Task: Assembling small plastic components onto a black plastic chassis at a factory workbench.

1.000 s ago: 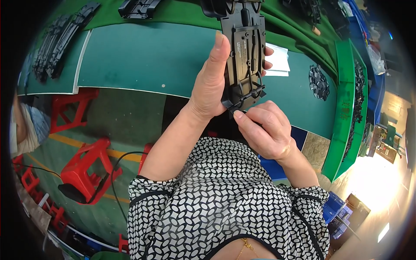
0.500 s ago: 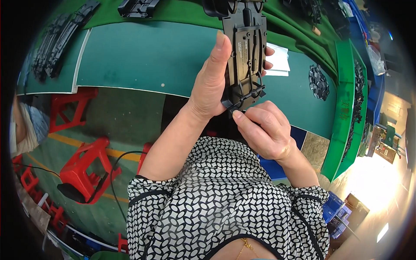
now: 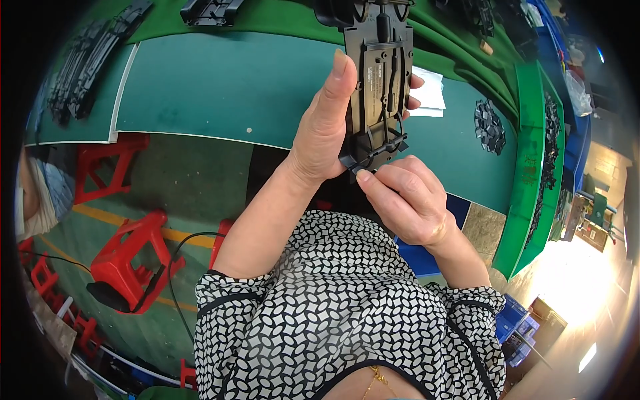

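Observation:
A black plastic toy-car chassis (image 3: 381, 87), long and narrow with moulded ribs, is held up over the near edge of the table. My left hand (image 3: 325, 120) grips it, the thumb along its left side and the fingertips showing at its right. At the chassis's near end, my right hand (image 3: 408, 197) is closed, thumb and forefinger pinching a small black part against that end. The fingers cover most of this part, so its shape cannot be made out.
Small black parts (image 3: 490, 127) lie heaped on the green table (image 3: 200, 87), near a green bin (image 3: 527, 173) holding more. White paper (image 3: 428, 92) lies behind my left fingers. Black chassis pieces (image 3: 97, 60) are stacked far left. Red stools (image 3: 133, 260) stand on the floor; another person's arm (image 3: 30, 187) shows at left.
Almost nothing differs; the chassis has shifted very slightly, and both hands keep their hold at the same places.

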The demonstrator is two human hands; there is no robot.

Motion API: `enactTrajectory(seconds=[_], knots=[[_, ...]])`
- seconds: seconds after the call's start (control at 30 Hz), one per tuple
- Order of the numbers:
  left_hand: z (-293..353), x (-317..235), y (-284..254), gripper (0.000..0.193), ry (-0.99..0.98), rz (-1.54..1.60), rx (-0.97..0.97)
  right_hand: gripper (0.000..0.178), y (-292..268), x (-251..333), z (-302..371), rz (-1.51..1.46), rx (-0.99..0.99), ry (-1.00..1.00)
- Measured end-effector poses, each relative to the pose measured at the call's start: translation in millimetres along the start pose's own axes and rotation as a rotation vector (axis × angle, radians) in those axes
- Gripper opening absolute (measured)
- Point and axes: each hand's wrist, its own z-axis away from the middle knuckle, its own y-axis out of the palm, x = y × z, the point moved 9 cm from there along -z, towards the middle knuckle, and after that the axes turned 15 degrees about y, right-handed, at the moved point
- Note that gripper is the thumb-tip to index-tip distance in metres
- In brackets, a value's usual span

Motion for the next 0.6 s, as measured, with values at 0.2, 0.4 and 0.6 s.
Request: enactTrajectory(seconds=[0.2,0.4,0.6], knots=[[0.3,-0.7,1.2,0.089,0.002,-0.014,0.005,0.029,1.3,-0.4,-1.2,-0.013,0.004,0.004],[0.1,-2.1,1.5,0.088,0.021,-0.041,0.014,0.029,2.8,0.8,-3.6,-0.001,0.007,0.000],[0.2,-4.3,1.2,0.088,0.027,-0.070,0.012,0.030,5.0,-0.4,-4.3,-0.012,0.009,-0.003]])
